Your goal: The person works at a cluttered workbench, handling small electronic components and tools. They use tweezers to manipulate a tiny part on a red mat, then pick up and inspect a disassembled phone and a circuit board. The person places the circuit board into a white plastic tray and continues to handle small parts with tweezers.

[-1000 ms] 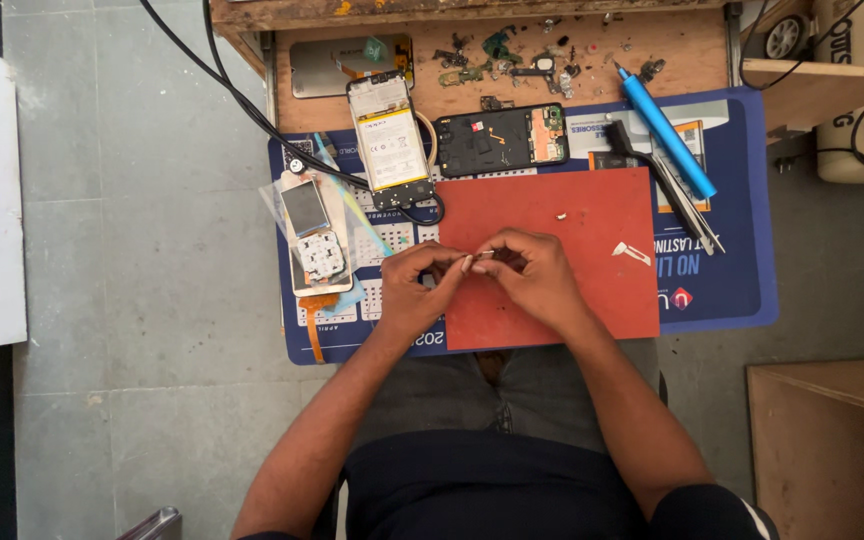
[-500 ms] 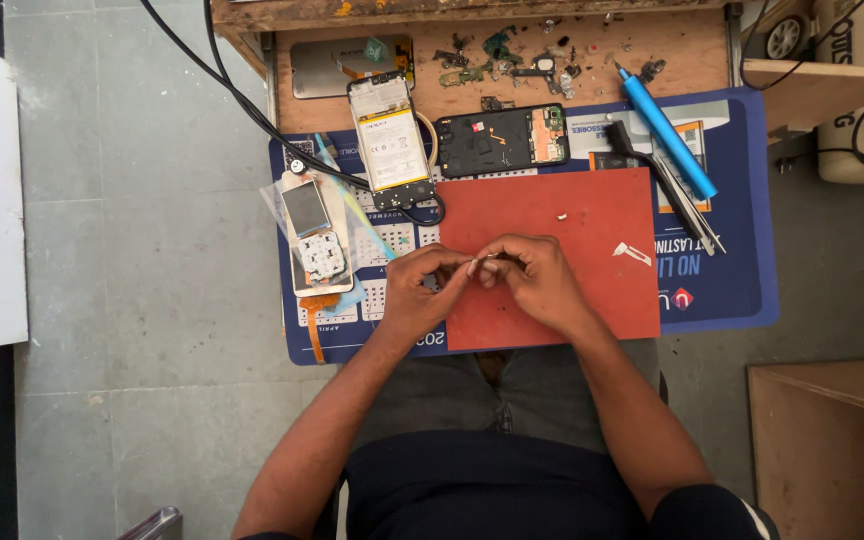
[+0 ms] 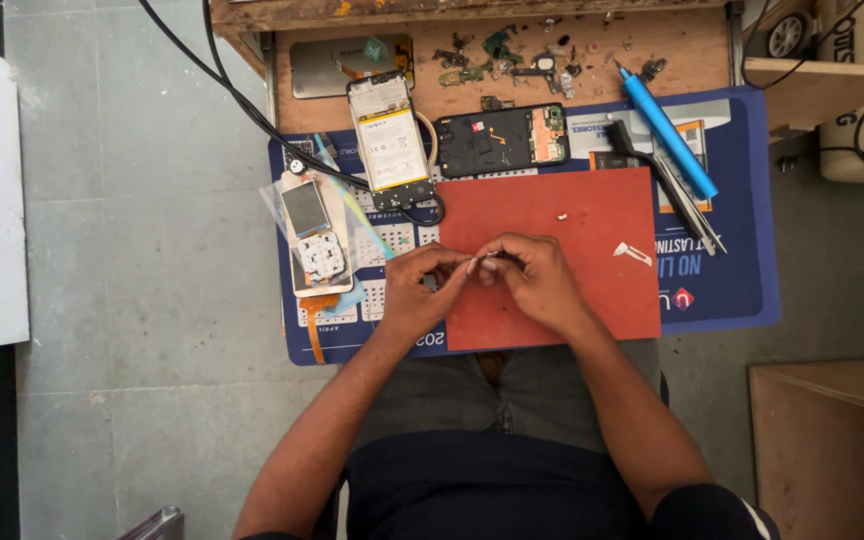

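Top-down view of a seated person at a low bench. The left hand (image 3: 422, 290) and right hand (image 3: 532, 280) met over the near-left part of a red mat (image 3: 592, 300), fingertips almost touching. Between them lay a thin pale strip (image 3: 484, 257), too small to identify; the fingers of both hands were curled inward and pinched its two ends, the left at one end, the right at the other. The strip sat just above the mat's surface, near the mat's left edge.

The red mat lay on a larger blue mat (image 3: 732, 280), which covered the front of a wooden bench (image 3: 592, 70). On the red mat, well apart from the hands, lay a small white scrap (image 3: 634, 254). Behind the red mat lay an opened phone (image 3: 389, 140) with its pale battery showing, and just beside it a dark phone frame (image 3: 500, 140) with an exposed board. Left of the hands, a keypad phone (image 3: 314, 240) rested on a clear bag. To the right, a blue screwdriver (image 3: 668, 130) lay slanted, with tweezers (image 3: 687, 205) just beside it. Small loose parts (image 3: 512, 55) were scattered along the back of the bench. Black cables (image 3: 232, 90) ran from the upper left towards the opened phone.
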